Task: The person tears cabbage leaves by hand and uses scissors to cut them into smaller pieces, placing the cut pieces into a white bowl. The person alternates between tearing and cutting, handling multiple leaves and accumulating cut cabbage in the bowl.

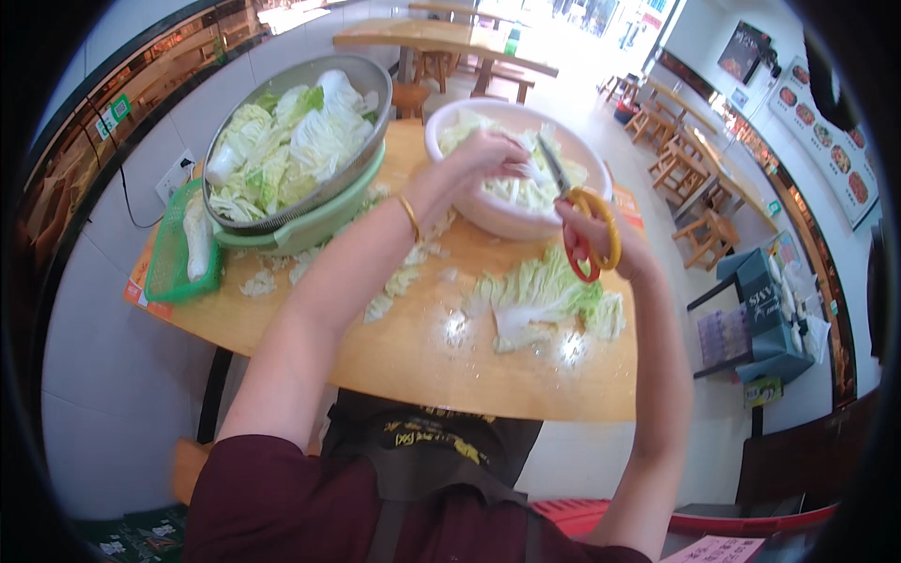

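My right hand [588, 229] grips a pair of scissors [593, 218] with yellow and red handles, their blades pointing up over the rim of a pale pink basin [517, 222]. Cut cabbage pieces [535, 190] lie inside that basin. Over it my left hand [496, 153] holds a whitish piece of cabbage in its fingers. Napa cabbage leaves [542, 299] rest on the wooden table [450, 366] below my right hand. At the left, a metal colander [383, 91] heaped with cabbage leaves [295, 141] sits tilted on a light green basin [295, 239].
A green plastic basket [179, 285] with a white radish-like vegetable [197, 239] stands at the table's left edge by the wall. Cabbage scraps [401, 281] are strewn across the middle. Wooden tables [443, 35] and stools [709, 236] stand beyond, and a red rim [753, 524] shows at lower right.
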`<state>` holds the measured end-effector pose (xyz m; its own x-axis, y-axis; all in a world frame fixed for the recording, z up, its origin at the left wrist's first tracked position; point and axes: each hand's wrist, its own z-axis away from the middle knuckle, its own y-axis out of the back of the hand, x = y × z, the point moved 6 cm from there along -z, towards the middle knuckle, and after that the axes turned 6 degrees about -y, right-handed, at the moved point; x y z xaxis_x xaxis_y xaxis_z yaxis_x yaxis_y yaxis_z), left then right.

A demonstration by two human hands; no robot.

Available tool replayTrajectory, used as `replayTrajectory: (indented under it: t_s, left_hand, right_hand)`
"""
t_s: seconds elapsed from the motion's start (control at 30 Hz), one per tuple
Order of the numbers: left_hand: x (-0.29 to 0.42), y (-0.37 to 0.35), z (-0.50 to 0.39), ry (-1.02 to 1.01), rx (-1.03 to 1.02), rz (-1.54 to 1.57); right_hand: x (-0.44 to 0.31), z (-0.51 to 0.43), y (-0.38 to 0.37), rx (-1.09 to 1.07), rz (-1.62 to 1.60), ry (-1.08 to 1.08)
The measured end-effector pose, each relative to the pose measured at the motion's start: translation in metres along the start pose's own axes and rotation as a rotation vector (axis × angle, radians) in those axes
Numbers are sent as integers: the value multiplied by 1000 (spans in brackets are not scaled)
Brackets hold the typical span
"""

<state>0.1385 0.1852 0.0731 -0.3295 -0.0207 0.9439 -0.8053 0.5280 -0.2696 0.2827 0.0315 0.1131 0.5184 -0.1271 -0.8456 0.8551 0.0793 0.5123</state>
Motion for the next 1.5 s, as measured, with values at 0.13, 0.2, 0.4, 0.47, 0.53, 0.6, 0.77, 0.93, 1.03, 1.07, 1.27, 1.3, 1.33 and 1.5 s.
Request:
replayTrajectory:
  t_s: [0.13,0.2,0.4,0.47,0.53,0.6,0.77,0.93,1.03,1.07,1.27,1.3,1.33,1.5]
  left_hand:
    - [52,4,27,-702,202,-1060]
    - [61,-3,58,-734,117,-960]
    - [-16,-46,170,23,-524,-1488]
    - [-30,-50,184,103,-495,-1284]
    - [-45,-48,188,265,-419,-1014]
    - [-63,-42,192,505,-292,-671]
    - [-82,-40,192,533,-186,-304]
    - [-96,-47,191,399,56,-73]
    - [-111,-58,186,368,197,-41]
    - [-114,-62,183,349,165,-34]
    - [-108,-74,167,229,-39,-53]
    - [-107,-76,167,246,-44,-10]
    - [-103,-76,166,235,-43,-35]
    - [-95,-75,166,297,-66,-169]
  right_hand:
    - [20,32,6,-205,-325,12]
    - [34,61,11,-236,-347,6]
    - [86,150,12,-322,-210,-253]
    - [103,166,6,-257,-147,-325]
    - [113,182,-7,-364,-258,-402]
    - [122,191,-18,-447,-307,-526]
    - [130,181,-37,-488,-300,-516]
    - [141,164,-46,-505,-347,-565]
    - [140,160,-50,-502,-378,-564]
    - [140,160,-51,-493,-375,-587]
    - [137,149,-47,-454,-420,-537]
    - [138,146,-45,-431,-412,-528]
    - [141,144,-43,-409,-402,-518]
    - [142,127,-45,-459,-276,-377]
